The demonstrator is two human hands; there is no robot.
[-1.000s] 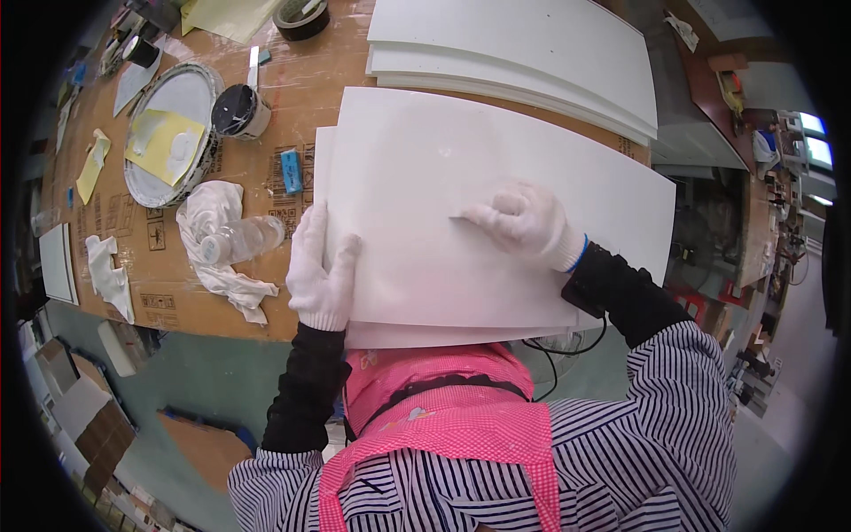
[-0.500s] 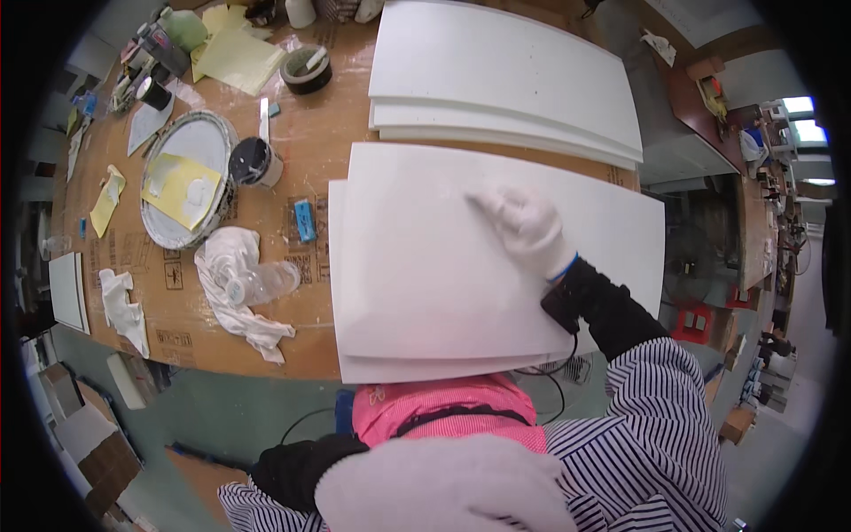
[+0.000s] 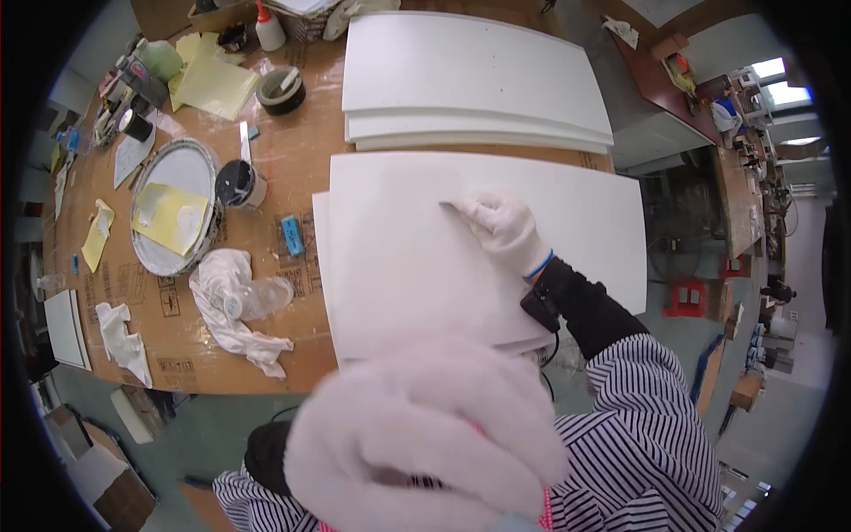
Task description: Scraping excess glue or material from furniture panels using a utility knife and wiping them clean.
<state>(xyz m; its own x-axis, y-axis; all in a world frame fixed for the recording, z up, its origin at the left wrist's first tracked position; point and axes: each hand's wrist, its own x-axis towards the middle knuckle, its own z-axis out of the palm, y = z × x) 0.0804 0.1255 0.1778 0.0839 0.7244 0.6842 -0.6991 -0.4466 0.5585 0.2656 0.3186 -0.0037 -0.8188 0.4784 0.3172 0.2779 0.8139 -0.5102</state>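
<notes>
The white panel point(image 3: 399, 275) is found at the centre of the frame, laid flat over a second white panel point(image 3: 321, 239) whose left edge is left exposed; support is presumably given from beneath. A small grey piece point(image 3: 448, 206) is pinched between the thumb and fingers of the gloved right hand point(image 3: 501, 230), its tip directed at the panel's face, apparently so that the surface can be met at a low angle (too small for its material to be told). The gloved left hand point(image 3: 417, 399) is raised at lower centre, close to the lens; whether anything is grasped by it cannot be told. The panel's near edge is partly hidden by that hand. At upper centre, the far side is bounded by a stack of white panels point(image 3: 470, 80). At left, a clear bottle point(image 3: 270, 297) is laid on a white rag point(image 3: 257, 350), near a blue block point(image 3: 292, 236), and a yellow sheet point(image 3: 160, 222) is rested on a white bucket point(image 3: 182, 164)
</notes>
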